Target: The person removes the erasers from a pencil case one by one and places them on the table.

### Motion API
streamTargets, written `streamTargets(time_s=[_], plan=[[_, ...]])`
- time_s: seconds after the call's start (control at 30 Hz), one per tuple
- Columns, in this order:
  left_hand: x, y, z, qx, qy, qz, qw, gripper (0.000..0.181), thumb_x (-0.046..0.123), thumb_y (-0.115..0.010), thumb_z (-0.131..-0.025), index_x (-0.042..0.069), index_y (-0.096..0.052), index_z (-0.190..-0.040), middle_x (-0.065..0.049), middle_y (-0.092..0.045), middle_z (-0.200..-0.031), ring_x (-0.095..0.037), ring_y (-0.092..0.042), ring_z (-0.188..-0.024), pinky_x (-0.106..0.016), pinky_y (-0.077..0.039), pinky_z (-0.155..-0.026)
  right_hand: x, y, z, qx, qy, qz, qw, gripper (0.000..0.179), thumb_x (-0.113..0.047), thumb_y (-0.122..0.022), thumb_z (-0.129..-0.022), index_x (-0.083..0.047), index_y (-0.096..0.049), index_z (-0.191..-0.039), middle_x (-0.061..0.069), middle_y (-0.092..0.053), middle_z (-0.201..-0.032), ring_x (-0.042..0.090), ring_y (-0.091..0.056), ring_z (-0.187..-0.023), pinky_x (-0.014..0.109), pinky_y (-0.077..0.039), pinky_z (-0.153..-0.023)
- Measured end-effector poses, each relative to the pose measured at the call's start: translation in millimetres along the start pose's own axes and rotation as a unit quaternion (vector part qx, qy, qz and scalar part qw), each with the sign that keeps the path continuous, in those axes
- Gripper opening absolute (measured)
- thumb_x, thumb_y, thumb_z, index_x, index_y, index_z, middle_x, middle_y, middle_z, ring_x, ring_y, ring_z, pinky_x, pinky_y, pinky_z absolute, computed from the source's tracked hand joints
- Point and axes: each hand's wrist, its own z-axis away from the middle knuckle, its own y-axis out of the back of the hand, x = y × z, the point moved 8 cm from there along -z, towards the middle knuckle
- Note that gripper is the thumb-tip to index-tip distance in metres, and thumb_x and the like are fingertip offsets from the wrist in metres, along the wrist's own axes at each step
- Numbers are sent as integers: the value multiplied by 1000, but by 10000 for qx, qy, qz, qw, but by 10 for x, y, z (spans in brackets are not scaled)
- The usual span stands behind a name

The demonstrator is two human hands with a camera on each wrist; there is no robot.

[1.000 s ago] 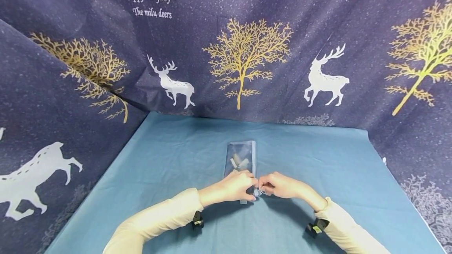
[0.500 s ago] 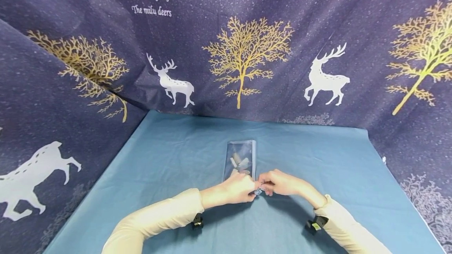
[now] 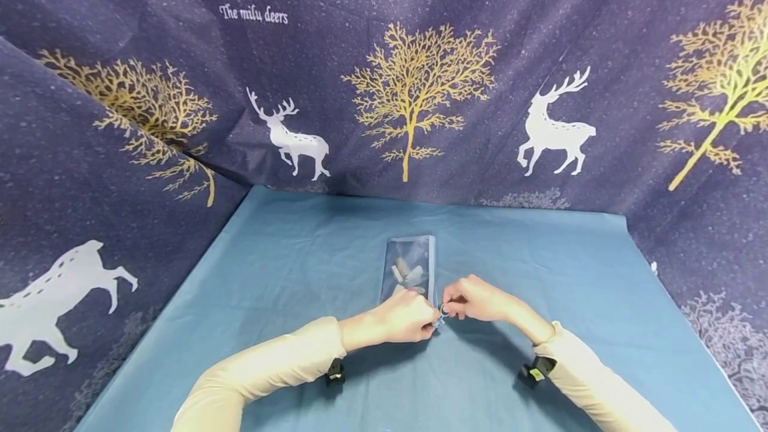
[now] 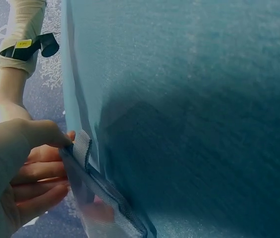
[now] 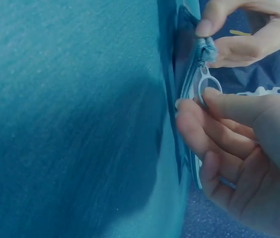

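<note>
Both hands meet at the near end of a clear zip pouch (image 3: 409, 269) lying flat on the blue tabletop (image 3: 288, 272). Left hand (image 3: 403, 319) pinches the pouch's corner, its fabric tab held between thumb and fingers in the left wrist view. Right hand (image 3: 477, 300) pinches the ring pull (image 5: 207, 83) of the zipper between thumb and forefinger; a ring (image 5: 228, 183) shows on one finger. Small pale items (image 3: 408, 273) lie inside the pouch; what they are cannot be told. A dark cloth with deer and trees (image 3: 414, 92) stands behind and on both sides of the tabletop.
</note>
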Motion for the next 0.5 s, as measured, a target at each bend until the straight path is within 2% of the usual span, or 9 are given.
streamTargets(time_s=[0.13,0.33,0.5], plan=[[2,2,-2,75,-17,-37,10000,13,31,-65,-76,25,-59,-66,14,-61,-60,-5,-52,-52,-20,-38,-44,23,16,-11,158,-179,257,9994,9,-16,-62,-85,-16,-66,-77,1,-65,-63,13,-60,-53,18,-47,-53],[34,-3,0,185,-176,-41,9997,15,30,-64,-75,25,-58,-62,15,-60,-57,-4,-50,-50,-20,-36,-44,41,12,-37,368,-279,728,9963,9,-19,-66,-81,-20,-65,-73,-7,-63,-61,-1,-52,-49,17,-44,-52],[31,18,-12,313,-226,-97,9992,18,29,-64,-75,24,-56,-59,14,-54,-52,-3,-45,-46,-20,-35,-43,39,49,-64,556,-269,1056,9925,10,-20,-68,-79,-22,-64,-70,-15,-59,-60,-5,-48,-51,17,-42,-51]])
